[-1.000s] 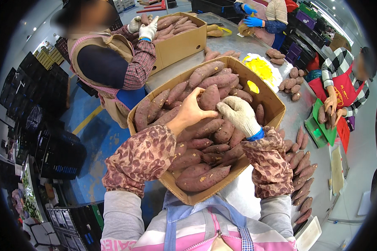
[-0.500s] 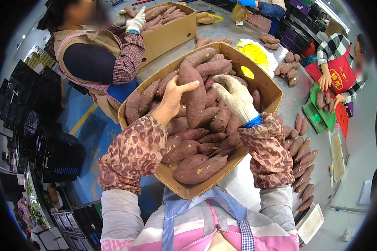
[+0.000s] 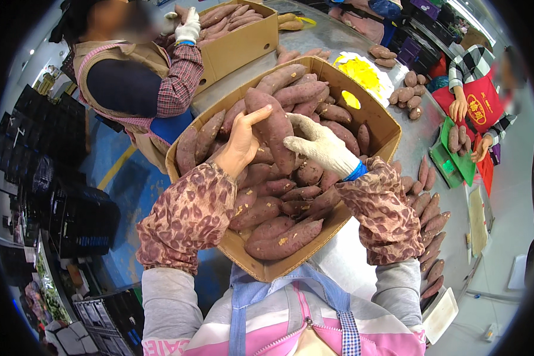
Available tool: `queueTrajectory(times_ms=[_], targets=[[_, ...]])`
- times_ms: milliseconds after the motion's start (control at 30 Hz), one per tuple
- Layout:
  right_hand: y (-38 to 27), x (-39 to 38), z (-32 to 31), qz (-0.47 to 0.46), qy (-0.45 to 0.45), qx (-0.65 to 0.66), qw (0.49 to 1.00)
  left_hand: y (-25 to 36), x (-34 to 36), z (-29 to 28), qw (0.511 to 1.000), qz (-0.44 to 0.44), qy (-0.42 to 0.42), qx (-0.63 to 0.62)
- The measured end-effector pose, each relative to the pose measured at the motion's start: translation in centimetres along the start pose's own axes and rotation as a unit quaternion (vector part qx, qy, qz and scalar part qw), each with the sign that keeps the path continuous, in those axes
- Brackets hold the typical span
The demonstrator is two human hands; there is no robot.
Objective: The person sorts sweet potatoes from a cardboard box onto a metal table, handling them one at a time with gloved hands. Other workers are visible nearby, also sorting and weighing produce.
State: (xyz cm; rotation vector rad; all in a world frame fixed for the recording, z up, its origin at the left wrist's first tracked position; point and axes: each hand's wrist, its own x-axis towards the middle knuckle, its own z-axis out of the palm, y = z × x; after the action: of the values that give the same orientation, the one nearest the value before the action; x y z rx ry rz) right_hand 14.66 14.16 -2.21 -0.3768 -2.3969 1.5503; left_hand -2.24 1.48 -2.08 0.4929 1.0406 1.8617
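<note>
We see a big grey bench [image 3: 338, 35] running up the picture. On it sits a large brown cardboard box [image 3: 381, 121], full of reddish sweet potatoes [image 3: 282, 240]. A second box [image 3: 243, 44] stands farther up the bench, where another person's white-gloved hand [image 3: 188, 28] rests on its edge. More loose sweet potatoes [image 3: 430, 219] lie in a row on the bench just to the right of our box.

One long sweet potato [image 3: 271, 127] stands almost upright above the pile, near the middle of the box. Our bare left hand [image 3: 240, 145] holds it, with the fingers [image 3: 256, 114] curled round its left side. Our right hand [image 3: 320, 145] wears a white glove. Its fingers are loosely bent and touch the potato's right side.
</note>
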Motion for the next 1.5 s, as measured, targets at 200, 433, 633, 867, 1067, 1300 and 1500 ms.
queueTrajectory(times_ms=[200,433,633,867,1067,1300,1500], targets=[[0.2,0.4,0.0,-0.033,0.031,0.085,0.995,-0.2,-0.3,0.5,0.997,0.051,-0.028,0.046],[0.1,0.3,-0.3,0.003,0.021,0.096,0.995,-0.4,-0.4,0.7,0.997,0.036,-0.032,0.054],[-0.8,-0.1,-0.8,-0.007,0.031,0.148,0.988,0.5,-0.7,0.9,0.999,0.017,-0.052,0.004],[-0.4,0.1,-0.3,0.024,0.019,0.131,0.991,0.0,-0.7,1.1,0.998,0.035,-0.028,0.054],[-0.5,0.1,0.4,-0.086,0.101,-0.159,0.978,-0.5,0.1,0.6,0.994,0.042,0.057,0.085],[-1.0,0.1,0.0,-0.01,0.041,0.051,0.998,0.0,-0.6,1.0,0.996,0.006,-0.063,0.069],[2.6,-4.1,-4.8,-0.015,0.064,0.532,0.844,0.5,-0.9,1.2,0.98,0.027,-0.062,0.189]])
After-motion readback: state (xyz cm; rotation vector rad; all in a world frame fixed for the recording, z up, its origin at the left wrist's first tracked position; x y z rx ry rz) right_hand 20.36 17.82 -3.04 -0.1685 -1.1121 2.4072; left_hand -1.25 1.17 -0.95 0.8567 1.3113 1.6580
